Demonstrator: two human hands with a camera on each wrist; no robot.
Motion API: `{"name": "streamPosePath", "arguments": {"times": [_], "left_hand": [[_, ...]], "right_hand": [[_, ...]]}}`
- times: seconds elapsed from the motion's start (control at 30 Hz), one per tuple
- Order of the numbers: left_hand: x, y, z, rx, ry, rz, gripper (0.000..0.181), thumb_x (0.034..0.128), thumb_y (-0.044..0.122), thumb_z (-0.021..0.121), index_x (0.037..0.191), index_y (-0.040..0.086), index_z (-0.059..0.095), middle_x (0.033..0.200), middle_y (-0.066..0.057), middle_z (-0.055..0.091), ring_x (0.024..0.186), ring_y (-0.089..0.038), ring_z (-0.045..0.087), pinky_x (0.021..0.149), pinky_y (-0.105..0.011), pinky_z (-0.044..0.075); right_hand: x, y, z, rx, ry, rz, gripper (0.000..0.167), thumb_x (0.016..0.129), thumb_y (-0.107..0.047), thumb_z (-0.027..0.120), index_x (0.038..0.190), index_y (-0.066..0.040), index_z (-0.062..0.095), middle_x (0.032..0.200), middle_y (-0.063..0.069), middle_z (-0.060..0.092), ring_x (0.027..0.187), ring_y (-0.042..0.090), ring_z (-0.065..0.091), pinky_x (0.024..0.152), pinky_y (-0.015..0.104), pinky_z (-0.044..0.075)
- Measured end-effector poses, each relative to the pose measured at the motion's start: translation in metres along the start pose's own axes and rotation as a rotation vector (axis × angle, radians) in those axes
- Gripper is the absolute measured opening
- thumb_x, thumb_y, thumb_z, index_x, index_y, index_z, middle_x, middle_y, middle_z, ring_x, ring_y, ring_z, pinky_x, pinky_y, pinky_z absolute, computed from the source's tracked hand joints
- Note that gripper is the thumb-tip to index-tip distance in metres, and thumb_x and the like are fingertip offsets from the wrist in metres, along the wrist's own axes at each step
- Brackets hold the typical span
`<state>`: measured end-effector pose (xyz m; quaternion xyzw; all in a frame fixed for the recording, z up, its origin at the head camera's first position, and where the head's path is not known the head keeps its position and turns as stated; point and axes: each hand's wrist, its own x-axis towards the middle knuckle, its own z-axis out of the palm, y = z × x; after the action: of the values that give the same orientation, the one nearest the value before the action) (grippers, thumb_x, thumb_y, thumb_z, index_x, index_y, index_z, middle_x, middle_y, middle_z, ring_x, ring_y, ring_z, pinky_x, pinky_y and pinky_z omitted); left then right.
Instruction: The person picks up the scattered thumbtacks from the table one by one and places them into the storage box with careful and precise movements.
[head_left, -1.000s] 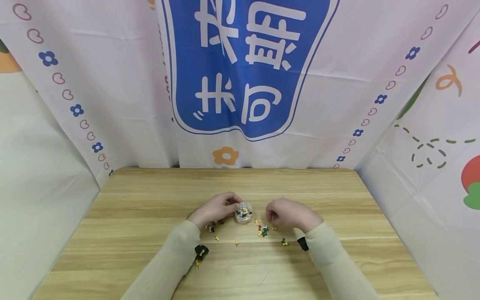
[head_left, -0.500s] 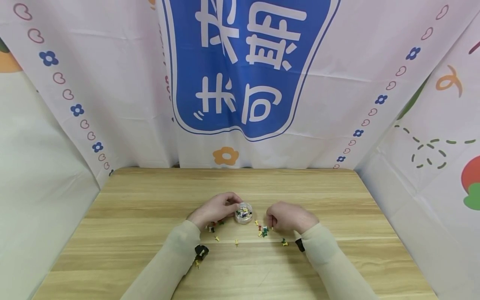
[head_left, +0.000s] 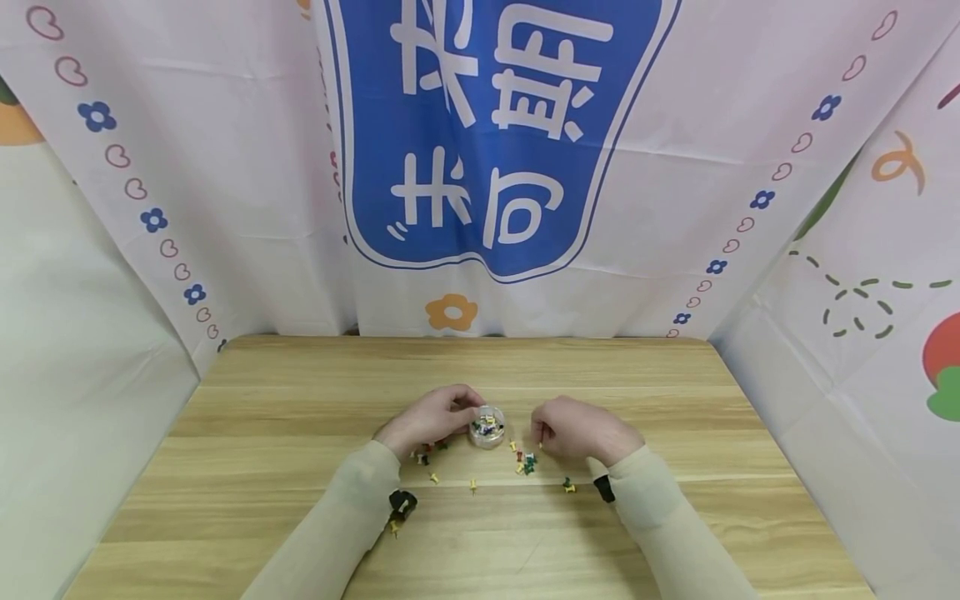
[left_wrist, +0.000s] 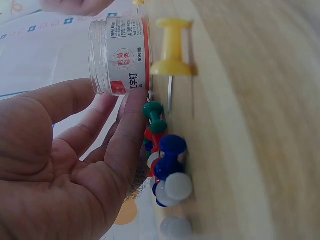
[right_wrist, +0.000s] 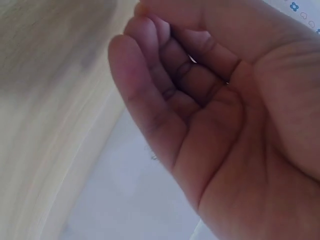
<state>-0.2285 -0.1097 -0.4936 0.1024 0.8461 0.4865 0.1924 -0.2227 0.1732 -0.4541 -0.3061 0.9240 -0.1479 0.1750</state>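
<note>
Left hand [head_left: 430, 418] grips a clear pushpin jar [left_wrist: 122, 57]; right hand [head_left: 579, 428] pinches a yellow pushpin [head_left: 541, 445].
Loose coloured pushpins [left_wrist: 172, 155] lie on the wooden tabletop [head_left: 480, 546] near both.

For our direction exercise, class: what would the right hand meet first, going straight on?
Likely the clear, round plastic jar; height is unclear, so the right hand might brush a loose yellow plastic pushpin first.

A white cloth [head_left: 262, 167] hung behind the far edge of the wooden table [head_left: 247, 400], its blue panel [head_left: 478, 143] bearing white characters turned sideways. An orange flower [head_left: 437, 312] was printed just above that edge. Blue flowers [head_left: 153, 220] lined strips running down to both far corners. Past the right edge, a side cloth [head_left: 840, 417] showed an orange curl [head_left: 888, 165] and green dashes [head_left: 870, 281].
</note>
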Motion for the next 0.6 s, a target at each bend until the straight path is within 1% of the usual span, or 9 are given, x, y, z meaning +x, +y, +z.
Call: {"name": "streamPosePath", "arguments": {"times": [0.23,0.4,0.6], "left_hand": [[0.0,0.0,0.0,-0.013,0.0,-0.004,0.019,0.1179,0.02,0.071,0.134,0.012,0.078,0.139,-0.01,0.077,0.121,-0.02,0.073,0.104,-0.039,0.065],[0.0,-0.001,0.0,-0.009,-0.001,-0.002,0.02,0.1179,0.02,0.071,0.134,0.011,0.078,0.138,-0.01,0.077,0.12,-0.019,0.073,0.103,-0.038,0.065],[0.001,-0.001,0.0,0.001,0.0,0.01,0.021,0.1176,0.02,0.071,0.134,0.011,0.079,0.137,-0.01,0.078,0.119,-0.019,0.072,0.103,-0.038,0.064]], "right_hand": [[0.005,-0.002,-0.002,-0.029,0.074,-0.055,0.021,0.099,0.009,0.072,0.103,-0.007,0.084,0.1,0.002,0.083,0.087,0.011,0.068,0.085,0.033,0.064],[0.008,-0.004,-0.001,-0.076,0.138,-0.097,0.017,0.102,0.006,0.076,0.107,-0.008,0.083,0.105,0.003,0.083,0.093,0.014,0.073,0.088,0.035,0.066],[0.01,-0.011,0.001,-0.113,0.23,-0.148,0.014,0.102,0.004,0.08,0.11,-0.008,0.082,0.108,0.004,0.083,0.099,0.017,0.075,0.092,0.036,0.067]]}}
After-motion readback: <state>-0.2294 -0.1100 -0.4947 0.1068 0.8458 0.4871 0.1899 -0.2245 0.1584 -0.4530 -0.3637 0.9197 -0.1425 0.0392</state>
